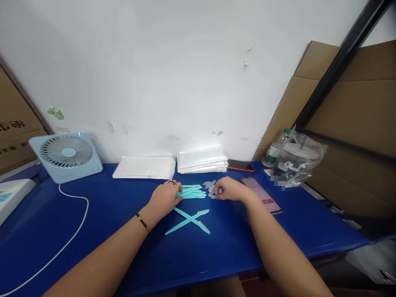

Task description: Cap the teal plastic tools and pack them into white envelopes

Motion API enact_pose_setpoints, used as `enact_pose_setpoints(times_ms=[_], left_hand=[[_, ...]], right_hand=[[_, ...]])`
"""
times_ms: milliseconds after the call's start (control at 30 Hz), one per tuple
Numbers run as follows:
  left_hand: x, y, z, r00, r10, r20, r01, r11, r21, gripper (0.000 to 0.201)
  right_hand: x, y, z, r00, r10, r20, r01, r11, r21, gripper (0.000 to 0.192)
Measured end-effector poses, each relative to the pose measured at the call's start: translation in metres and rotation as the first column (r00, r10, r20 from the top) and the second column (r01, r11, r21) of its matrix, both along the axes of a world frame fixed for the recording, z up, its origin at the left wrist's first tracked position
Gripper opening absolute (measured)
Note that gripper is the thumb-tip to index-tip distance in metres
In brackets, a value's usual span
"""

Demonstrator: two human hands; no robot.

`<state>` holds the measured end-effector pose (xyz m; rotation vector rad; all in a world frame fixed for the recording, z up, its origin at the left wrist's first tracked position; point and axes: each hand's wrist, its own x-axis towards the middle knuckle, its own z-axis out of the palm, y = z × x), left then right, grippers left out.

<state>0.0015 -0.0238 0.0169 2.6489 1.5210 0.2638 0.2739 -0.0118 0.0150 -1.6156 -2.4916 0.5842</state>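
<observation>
1. While our left hand (165, 197) rests with curled fingers on the teal razor pile (192, 192) at mid-desk (93, 231), our right hand (229, 190) pinches clear caps (210, 187).
2. We judge the razors light, stiff, slippery; take them by the handles.

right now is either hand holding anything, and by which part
The left hand rests on the near ends of a pile of teal sticks; a closed grip cannot be told. The right hand pinches at small clear caps; the exact hold is too small to tell.

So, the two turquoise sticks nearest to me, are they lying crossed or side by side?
Crossed. The two turquoise sticks lie flat on the blue table, forming an X, apart from both hands and the pile of sticks behind.
</observation>
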Motion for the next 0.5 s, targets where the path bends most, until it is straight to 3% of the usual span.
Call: enact_pose_setpoints(times_ms=[133, 367, 500], left_hand=[[-0.003, 0.003, -0.002, 1.000, -0.011, 0.010, 0.011, 0.999, -0.039, 0.009], [-0.005, 0.006, 0.001, 0.986, -0.009, 0.168, 0.029, 0.993, -0.118, 0.009], [-0.007, 0.006, 0.003, 0.981, -0.034, 0.192, 0.059, 0.990, -0.128, 0.008]], right_hand=[[0.002, -0.001, 0.001, 0.998, 0.017, -0.058, -0.018, 1.000, -0.021, 0.010], [0.002, -0.009, 0.016, 0.906, -0.075, -0.417, -0.025, 0.973, -0.228, 0.013], [-0.001, -0.011, 0.018, 0.882, -0.118, -0.456, -0.001, 0.968, -0.252, 0.010]])
